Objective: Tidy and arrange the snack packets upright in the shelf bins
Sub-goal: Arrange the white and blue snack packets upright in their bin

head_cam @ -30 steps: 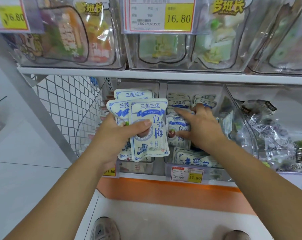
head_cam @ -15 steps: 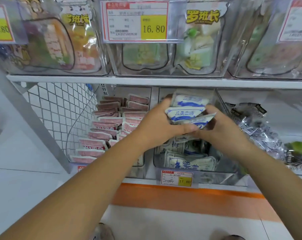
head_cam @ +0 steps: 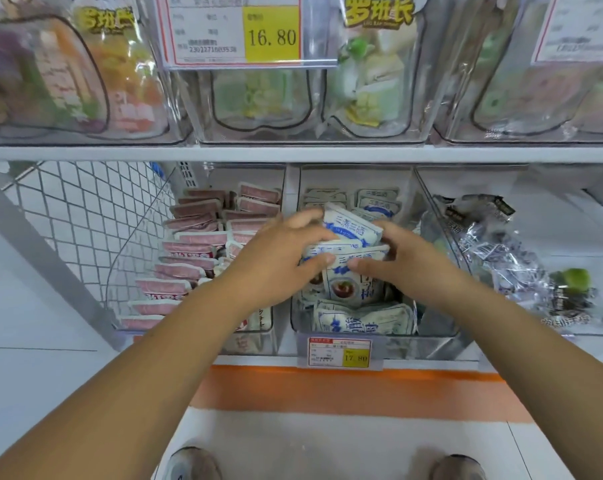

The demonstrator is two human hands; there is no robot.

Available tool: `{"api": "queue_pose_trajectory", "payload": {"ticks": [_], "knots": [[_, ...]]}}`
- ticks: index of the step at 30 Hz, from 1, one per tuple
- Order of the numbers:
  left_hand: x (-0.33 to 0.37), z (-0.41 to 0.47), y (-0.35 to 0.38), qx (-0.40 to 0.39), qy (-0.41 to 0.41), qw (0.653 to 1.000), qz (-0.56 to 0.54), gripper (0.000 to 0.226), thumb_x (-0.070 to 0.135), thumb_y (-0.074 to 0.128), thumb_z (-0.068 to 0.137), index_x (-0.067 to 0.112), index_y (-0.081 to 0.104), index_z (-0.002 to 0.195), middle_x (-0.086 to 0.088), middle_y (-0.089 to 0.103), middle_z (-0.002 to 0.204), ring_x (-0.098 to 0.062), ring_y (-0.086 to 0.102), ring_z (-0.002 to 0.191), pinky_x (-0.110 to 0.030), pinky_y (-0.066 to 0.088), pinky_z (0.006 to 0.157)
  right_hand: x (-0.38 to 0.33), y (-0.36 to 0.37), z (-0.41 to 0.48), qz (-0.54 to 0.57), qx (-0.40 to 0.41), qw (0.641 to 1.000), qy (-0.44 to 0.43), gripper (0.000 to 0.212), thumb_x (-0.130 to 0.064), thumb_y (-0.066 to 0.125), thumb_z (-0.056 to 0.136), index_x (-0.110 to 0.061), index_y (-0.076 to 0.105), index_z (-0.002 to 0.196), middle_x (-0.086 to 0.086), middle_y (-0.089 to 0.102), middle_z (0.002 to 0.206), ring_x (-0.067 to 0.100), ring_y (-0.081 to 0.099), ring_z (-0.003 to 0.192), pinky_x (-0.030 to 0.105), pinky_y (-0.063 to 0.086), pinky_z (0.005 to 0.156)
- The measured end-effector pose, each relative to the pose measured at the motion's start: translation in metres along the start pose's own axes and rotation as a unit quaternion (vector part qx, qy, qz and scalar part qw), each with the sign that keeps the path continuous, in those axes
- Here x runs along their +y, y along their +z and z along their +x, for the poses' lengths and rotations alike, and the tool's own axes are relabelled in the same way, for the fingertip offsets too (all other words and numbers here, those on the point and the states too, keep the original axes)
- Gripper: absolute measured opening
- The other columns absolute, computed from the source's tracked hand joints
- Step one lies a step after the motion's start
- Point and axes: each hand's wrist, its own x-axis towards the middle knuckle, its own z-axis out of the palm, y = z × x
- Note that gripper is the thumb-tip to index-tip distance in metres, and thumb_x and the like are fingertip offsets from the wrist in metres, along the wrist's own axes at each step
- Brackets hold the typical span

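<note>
Head view showed a small bundle of blue-and-white packets [head_cam: 348,244] at the centre of the frame, held over the clear middle bin [head_cam: 438,327] on the lower shelf. The left hand [head_cam: 279,268] gripped it from the left, fingers curled over the top edge and thumb on the front face. The right hand [head_cam: 407,265] gripped the opposite side the same way. The packets in the bundle were fanned rather than squared, their top edges at different heights and angles.

That fanning looked like the main risk: if either grip loosened, a slick packet could have slid out and dropped flat. Just below, toward the bin's front wall, loose packets [head_cam: 362,318] of the same kind lay on their sides. Set down on them, the bundle would probably have leaned or toppled forward instead of standing. Behind, more packets stood upright toward the back wall, so room appeared tight.

Left of centre, pink packets [head_cam: 196,244] stood in rows in the neighbouring bin, close by the left wrist; a careless sweep could have tipped them. A price tag [head_cam: 339,353] hung on the shelf edge beneath.
</note>
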Motion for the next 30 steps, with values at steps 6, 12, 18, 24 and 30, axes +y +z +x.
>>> {"api": "queue_pose_trajectory", "payload": {"ticks": [6, 12, 18, 24, 30], "knots": [[0.005, -0.008, 0.008, 0.024, 0.013, 0.996, 0.087, 0.051, 0.052, 0.068, 0.084, 0.034, 0.051, 0.129, 0.011, 0.053, 0.135, -0.012, 0.046, 0.127, -0.037, 0.016, 0.120, 0.010, 0.004, 0.009, -0.222, -0.069, 0.972, 0.037, 0.048, -0.043, 0.061, 0.091, -0.036, 0.045, 0.136, -0.010, 0.058, 0.128, 0.013, 0.057, 0.111, 0.018, 0.042, 0.081], [0.004, -0.003, 0.013, -0.070, 0.045, 0.986, 0.146, 0.080, 0.045, 0.060, 0.092, 0.035, 0.012, 0.155, 0.012, 0.022, 0.160, -0.010, 0.019, 0.146, -0.029, -0.003, 0.119, 0.008, -0.006, 0.006, -0.153, -0.039, 0.986, 0.047, 0.048, -0.041, 0.073, 0.081, -0.039, 0.048, 0.122, -0.013, 0.061, 0.098, 0.008, 0.059, 0.086, 0.016, 0.044, 0.068], [-0.008, -0.014, 0.005, -0.053, 0.021, 0.997, 0.059, 0.066, 0.038, 0.064, 0.092, 0.033, 0.033, 0.150, 0.011, 0.041, 0.146, -0.009, 0.030, 0.136, -0.022, 0.019, 0.112, 0.005, -0.014, -0.013, -0.143, 0.081, 0.986, 0.002, 0.012, -0.030, 0.074, 0.083, -0.030, 0.061, 0.082, -0.005, 0.058, 0.071, 0.001, 0.050, 0.056, 0.009, 0.039, 0.052], [-0.002, -0.016, 0.000, 0.005, -0.030, 0.996, -0.084, 0.041, 0.025, 0.055, 0.099, 0.033, 0.051, 0.139, 0.016, 0.048, 0.143, 0.006, 0.038, 0.126, 0.006, 0.019, 0.096, 0.012, 0.024, -0.014, -0.128, 0.099, 0.987, -0.002, 0.015, -0.027, 0.074, 0.083, -0.024, 0.062, 0.075, -0.012, 0.061, 0.071, 0.004, 0.055, 0.062, 0.010, 0.042, 0.053], [0.013, -0.018, 0.020, -0.008, 0.018, 0.995, 0.102, 0.053, 0.060, 0.063, 0.083, 0.033, 0.062, 0.129, 0.012, 0.041, 0.151, -0.013, 0.026, 0.145, -0.039, 0.003, 0.122, -0.007, -0.007, -0.021, -0.192, 0.013, 0.980, 0.041, 0.034, -0.046, 0.066, 0.085, -0.030, 0.052, 0.112, -0.013, 0.057, 0.097, 0.003, 0.056, 0.085, 0.022, 0.048, 0.072]]}}
